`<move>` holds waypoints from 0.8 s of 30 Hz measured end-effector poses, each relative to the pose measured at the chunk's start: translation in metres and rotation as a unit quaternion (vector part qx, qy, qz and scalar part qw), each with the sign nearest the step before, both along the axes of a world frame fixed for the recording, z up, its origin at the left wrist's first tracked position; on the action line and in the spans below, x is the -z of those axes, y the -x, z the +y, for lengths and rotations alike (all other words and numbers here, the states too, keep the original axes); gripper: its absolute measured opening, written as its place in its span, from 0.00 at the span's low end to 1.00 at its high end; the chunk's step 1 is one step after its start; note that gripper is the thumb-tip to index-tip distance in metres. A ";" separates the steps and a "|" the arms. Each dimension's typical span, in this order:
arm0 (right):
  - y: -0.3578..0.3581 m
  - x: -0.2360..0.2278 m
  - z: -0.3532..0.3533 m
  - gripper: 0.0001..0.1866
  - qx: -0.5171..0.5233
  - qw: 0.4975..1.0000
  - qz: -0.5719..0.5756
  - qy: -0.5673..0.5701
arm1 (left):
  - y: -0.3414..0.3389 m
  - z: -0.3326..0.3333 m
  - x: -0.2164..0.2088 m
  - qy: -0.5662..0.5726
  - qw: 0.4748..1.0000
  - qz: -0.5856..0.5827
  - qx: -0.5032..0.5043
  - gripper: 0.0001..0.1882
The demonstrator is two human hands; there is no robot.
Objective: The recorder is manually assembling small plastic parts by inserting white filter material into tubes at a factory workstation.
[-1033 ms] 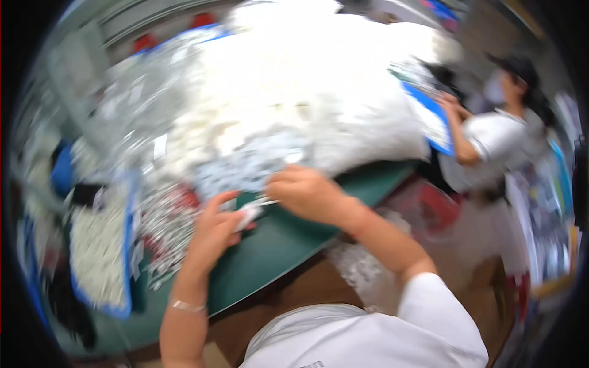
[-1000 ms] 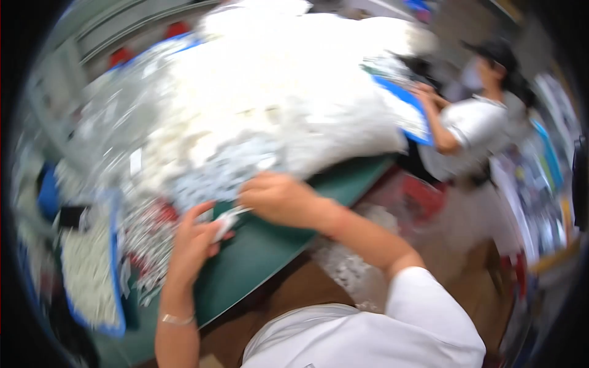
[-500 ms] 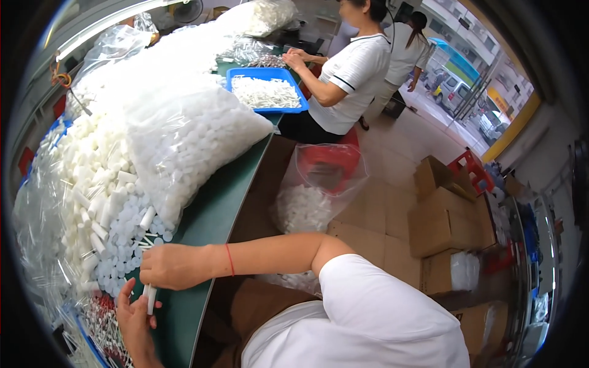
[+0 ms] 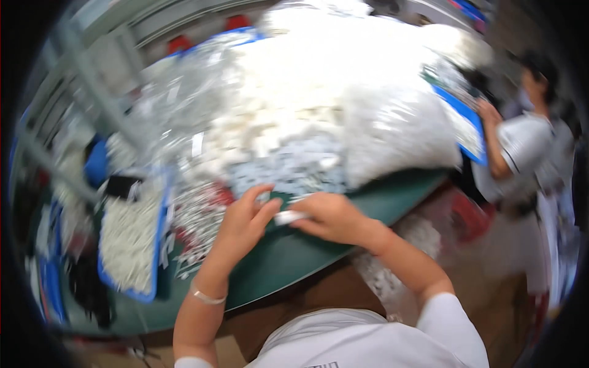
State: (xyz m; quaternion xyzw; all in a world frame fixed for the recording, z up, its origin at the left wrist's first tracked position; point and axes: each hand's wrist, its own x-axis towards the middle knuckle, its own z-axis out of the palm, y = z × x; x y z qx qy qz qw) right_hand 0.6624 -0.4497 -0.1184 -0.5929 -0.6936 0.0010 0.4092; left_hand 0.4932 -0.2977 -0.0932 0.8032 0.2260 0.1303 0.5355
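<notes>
One white piece (image 4: 289, 217) pinched in right grip (image 4: 334, 216); left grip (image 4: 242, 222) parted.

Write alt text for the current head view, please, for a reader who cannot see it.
A person's right hand holds a small white piece near the left hand, above a green table. A white heap lies beyond; a blue tray is at left, a co-worker at right.

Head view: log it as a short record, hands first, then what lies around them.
Left hand: thumb and forefinger apart; anything held is unclear
Right hand: pinching a small white piece
Surface: green table
Beyond hands: heap of pale bluish pieces
Beyond right hand: white-filled clear bag
Far left: blue tray of whitish pieces
Far right: co-worker beside another blue tray
</notes>
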 end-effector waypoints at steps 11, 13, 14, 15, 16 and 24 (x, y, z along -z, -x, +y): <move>0.014 -0.005 0.016 0.14 0.055 0.990 0.125 0.020 | 0.010 0.097 -0.010 -0.617 0.776 0.122 -0.049 0.12; 0.014 -0.005 0.018 0.14 0.047 0.991 0.128 0.013 | 0.016 0.098 -0.014 -0.597 0.793 0.105 -0.061 0.12; 0.013 -0.007 0.019 0.14 0.048 0.991 0.127 0.011 | 0.017 0.096 -0.020 -0.575 0.810 0.086 -0.073 0.12; 0.013 -0.008 0.020 0.13 0.053 0.983 0.174 0.009 | 0.017 0.090 -0.027 -0.576 0.810 0.083 -0.070 0.12; 0.013 -0.010 0.021 0.13 0.058 0.974 0.220 0.006 | 0.020 0.080 -0.032 -0.508 0.856 0.029 -0.091 0.12; 0.027 -0.023 0.036 0.16 0.008 0.903 0.430 -0.002 | 0.031 0.015 -0.022 0.024 0.993 -0.114 0.036 0.25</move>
